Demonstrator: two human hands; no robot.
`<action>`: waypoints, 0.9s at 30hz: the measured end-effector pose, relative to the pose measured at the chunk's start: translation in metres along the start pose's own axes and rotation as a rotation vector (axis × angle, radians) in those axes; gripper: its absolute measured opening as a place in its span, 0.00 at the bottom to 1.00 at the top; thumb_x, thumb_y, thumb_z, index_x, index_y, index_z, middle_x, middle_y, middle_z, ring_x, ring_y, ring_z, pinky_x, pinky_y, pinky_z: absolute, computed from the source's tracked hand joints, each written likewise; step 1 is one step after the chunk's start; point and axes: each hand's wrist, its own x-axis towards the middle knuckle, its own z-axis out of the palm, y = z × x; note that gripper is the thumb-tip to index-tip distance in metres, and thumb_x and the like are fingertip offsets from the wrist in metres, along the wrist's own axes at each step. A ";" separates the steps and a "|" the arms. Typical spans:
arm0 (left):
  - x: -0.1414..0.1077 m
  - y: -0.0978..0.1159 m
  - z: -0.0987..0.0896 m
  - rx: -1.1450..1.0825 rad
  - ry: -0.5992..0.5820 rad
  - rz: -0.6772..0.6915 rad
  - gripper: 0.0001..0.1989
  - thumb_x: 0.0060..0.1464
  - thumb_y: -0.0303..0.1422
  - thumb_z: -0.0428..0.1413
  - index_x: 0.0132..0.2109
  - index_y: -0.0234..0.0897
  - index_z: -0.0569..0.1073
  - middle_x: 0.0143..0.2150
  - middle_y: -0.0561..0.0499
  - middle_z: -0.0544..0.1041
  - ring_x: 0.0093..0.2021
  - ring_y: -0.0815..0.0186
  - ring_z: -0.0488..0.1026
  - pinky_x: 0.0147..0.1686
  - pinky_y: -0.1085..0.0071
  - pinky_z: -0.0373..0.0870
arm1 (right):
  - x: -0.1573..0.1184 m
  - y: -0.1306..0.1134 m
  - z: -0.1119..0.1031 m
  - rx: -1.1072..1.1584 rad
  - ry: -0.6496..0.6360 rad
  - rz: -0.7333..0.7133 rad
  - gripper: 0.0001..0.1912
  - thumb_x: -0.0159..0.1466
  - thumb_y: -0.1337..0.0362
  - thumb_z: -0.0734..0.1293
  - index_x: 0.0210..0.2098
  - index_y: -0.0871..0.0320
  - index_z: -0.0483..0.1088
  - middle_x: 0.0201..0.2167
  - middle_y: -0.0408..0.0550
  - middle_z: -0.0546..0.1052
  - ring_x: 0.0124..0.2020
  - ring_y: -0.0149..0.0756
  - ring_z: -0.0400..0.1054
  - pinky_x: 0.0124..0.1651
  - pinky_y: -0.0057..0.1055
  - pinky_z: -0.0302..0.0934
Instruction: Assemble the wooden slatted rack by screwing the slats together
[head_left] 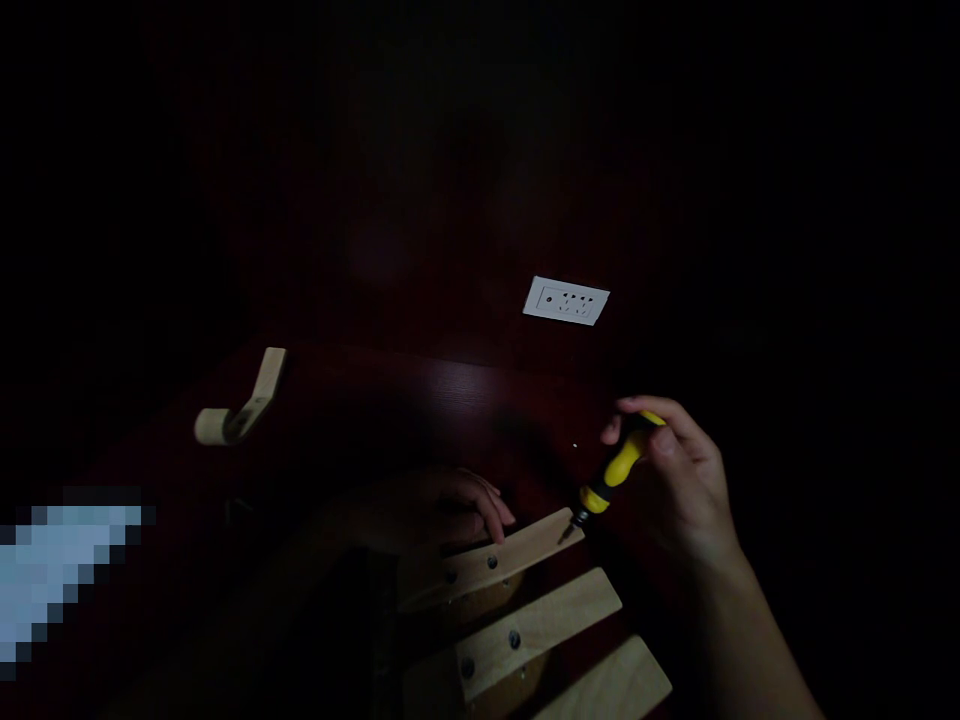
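Note:
My right hand (686,480) is closed around the yellow and black handle of a screwdriver (622,463). Its bit slants down to the left, over the right end of the farthest pale wooden slat (536,538). My left hand (476,503) lies in shadow along the far edge of that slat, fingers loosely bent and apart, fingertips at the wood. Dark round holes or fasteners mark this slat and the middle slat (555,625). A third slat (619,685) is cut off by the bottom of the view. The slats' left ends fade into darkness.
A curved wooden piece (251,405) rests at the left on the dark reddish surface (465,385). Behind, a white socket plate (566,301) is set in the dark wall. A tiny white speck (574,445) lies near the screwdriver. A pixelated bright patch covers the lower left.

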 end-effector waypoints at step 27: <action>-0.068 0.077 0.069 0.475 0.562 -0.165 0.18 0.61 0.39 0.53 0.57 0.49 0.70 0.55 0.52 0.75 0.53 0.57 0.72 0.54 0.63 0.67 | -0.042 -0.009 -0.003 -0.271 -0.444 0.254 0.13 0.60 0.55 0.68 0.34 0.60 0.67 0.24 0.41 0.69 0.25 0.29 0.61 0.28 0.26 0.55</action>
